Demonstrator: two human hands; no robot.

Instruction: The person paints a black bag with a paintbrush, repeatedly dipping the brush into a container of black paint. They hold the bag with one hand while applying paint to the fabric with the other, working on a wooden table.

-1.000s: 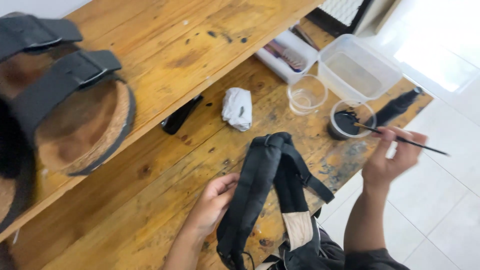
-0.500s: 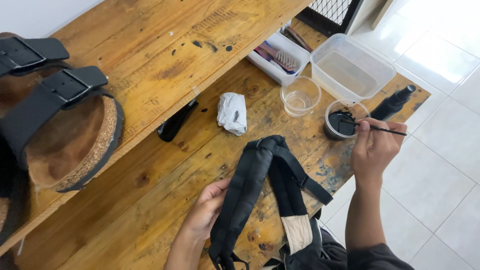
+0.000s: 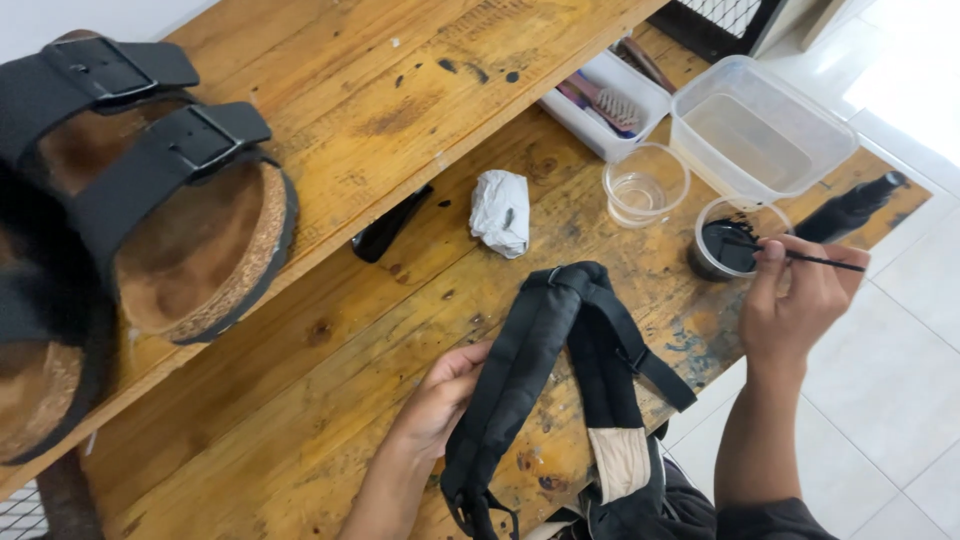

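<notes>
Since the earlier frame, your right hand [image 3: 795,300] has brought its pinched brush [image 3: 800,257] to the cup [image 3: 728,240]; your left hand [image 3: 445,395] grips the strap [image 3: 520,370] beside it.

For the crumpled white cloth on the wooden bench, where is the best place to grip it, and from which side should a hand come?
Pinch the crumpled white cloth across its narrow middle, coming straight down from above. It lies as a loose, upright lump with folds that fingers can catch. The raised wooden shelf stands close on its far side and the clear round plastic cup to its right, so a top approach seems clearest.
</notes>
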